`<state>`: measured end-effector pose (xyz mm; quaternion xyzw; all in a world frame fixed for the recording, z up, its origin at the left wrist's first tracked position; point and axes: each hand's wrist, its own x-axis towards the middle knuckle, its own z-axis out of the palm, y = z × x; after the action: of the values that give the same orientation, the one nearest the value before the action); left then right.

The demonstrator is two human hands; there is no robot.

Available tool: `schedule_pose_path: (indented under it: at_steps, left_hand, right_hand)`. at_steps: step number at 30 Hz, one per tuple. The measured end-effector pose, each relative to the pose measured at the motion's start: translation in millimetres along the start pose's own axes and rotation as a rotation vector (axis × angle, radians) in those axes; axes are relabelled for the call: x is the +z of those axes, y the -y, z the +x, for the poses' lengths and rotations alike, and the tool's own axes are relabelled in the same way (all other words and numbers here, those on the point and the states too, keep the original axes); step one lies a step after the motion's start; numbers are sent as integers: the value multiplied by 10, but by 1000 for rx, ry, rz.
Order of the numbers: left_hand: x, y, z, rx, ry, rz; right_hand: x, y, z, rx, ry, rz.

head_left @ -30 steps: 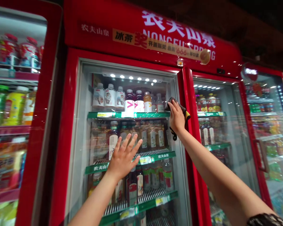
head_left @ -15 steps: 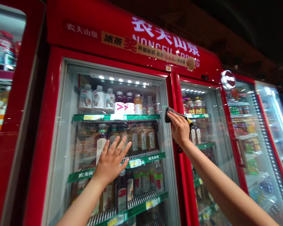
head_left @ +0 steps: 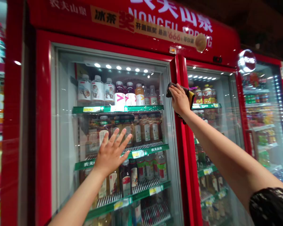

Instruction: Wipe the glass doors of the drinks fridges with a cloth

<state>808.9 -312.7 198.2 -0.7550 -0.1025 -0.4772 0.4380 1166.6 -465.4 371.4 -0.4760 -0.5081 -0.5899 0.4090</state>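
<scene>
- The right hand (head_left: 181, 101) grasps a dark grey, yellow-edged fabric cloth (head_left: 190, 97), fingers laid over it, at the glossy red metal upright (head_left: 185, 150) between two glass doors.
- The left hand (head_left: 110, 154) is empty, fingers spread, palm toward the left door of clear glass in a grey frame (head_left: 172, 131); whether it touches the glass is hard to tell.
- The cloth looks light, soft and limp, unlikely to break but apt to bunch or trail at its loose edges. A good hold is a folded pad under flat fingers, with the hanging part gathered into the palm. The glass and glossy metal probably let it slide easily.
- Behind the glass, white-labelled plastic bottles (head_left: 97, 89) stand above a green shelf strip (head_left: 143, 108).
- Compared with half a second earlier, the cloth sits higher against that strip, having been about level with it. The left hand keeps nearly the same place and spread. The view has shifted: a black lace sleeve (head_left: 271, 205) shows at lower right, and the red header (head_left: 226, 40) is cut off at the top.
</scene>
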Motion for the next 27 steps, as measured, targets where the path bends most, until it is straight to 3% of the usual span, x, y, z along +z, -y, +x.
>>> schedule_pose_path:
  at_steps: [6, 9, 13, 18, 20, 22, 27]
  left_hand:
    - [-29, -9, 38, -38, 95, -114]
    - [-18, -114, 47, -88, 95, -116]
    - [71, -508, 21, -105, 64, -77]
    - [218, -1128, -39, -21, 70, -100]
    - [242, -1282, -19, 65, 77, -118]
    - [247, -1365, 47, 147, 83, -146]
    - [276, -1470, 320, 161, 115, -240]
  right_hand:
    - [-149, 268, -1097, 12, 112, -12]
    - [-215, 425, -1653, 38, 183, -1]
    - [-274, 655, -2384, 77, 242, 3]
    - [-340, 876, -3181, 123, 250, 50]
    - [-350, 873, -3238, 143, 230, 112]
    - [-337, 810, -3056, 162, 190, 172]
    - [-252, 570, -2024, 184, 94, 193]
